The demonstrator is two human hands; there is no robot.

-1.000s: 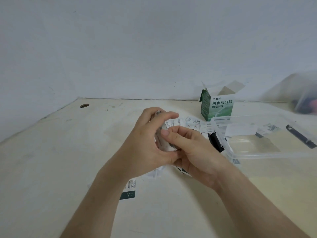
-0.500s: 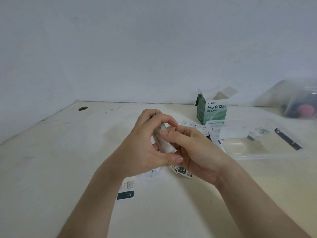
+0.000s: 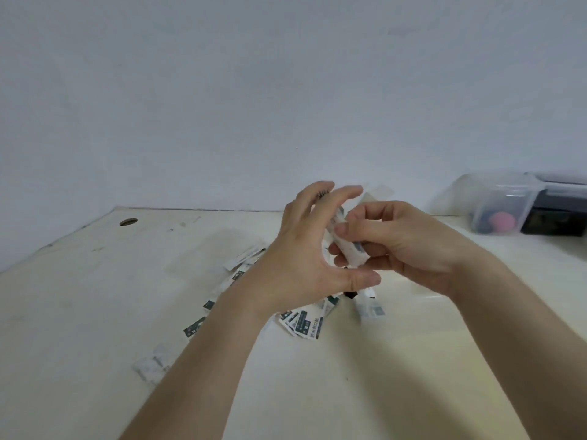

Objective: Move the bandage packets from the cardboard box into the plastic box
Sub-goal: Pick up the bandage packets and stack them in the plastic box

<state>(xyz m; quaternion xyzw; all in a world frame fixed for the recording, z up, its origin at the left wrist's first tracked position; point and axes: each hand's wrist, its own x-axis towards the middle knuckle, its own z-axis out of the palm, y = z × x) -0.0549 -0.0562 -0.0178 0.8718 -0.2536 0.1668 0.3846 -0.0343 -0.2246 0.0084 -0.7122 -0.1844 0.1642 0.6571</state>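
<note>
Right now both hands are together above the counter (image 3: 127,312): the right hand (image 3: 403,246) pinches a stack of bandage packets (image 3: 347,246) mid-length, and the left hand (image 3: 301,252) curls round its ends. The packets look light, thin and slick, likely to fan out, so squeeze the stack across its flat faces. Loose packets (image 3: 305,322) lie on the counter underneath.

I am seeing a pale table (image 3: 95,312) carrying loose bandage packets (image 3: 305,323), lying fanned near its middle. A round hole (image 3: 128,222) is showing by the far left corner. A clear container (image 3: 495,201) and a dark box (image 3: 559,220) are standing together at the far right edge.
</note>
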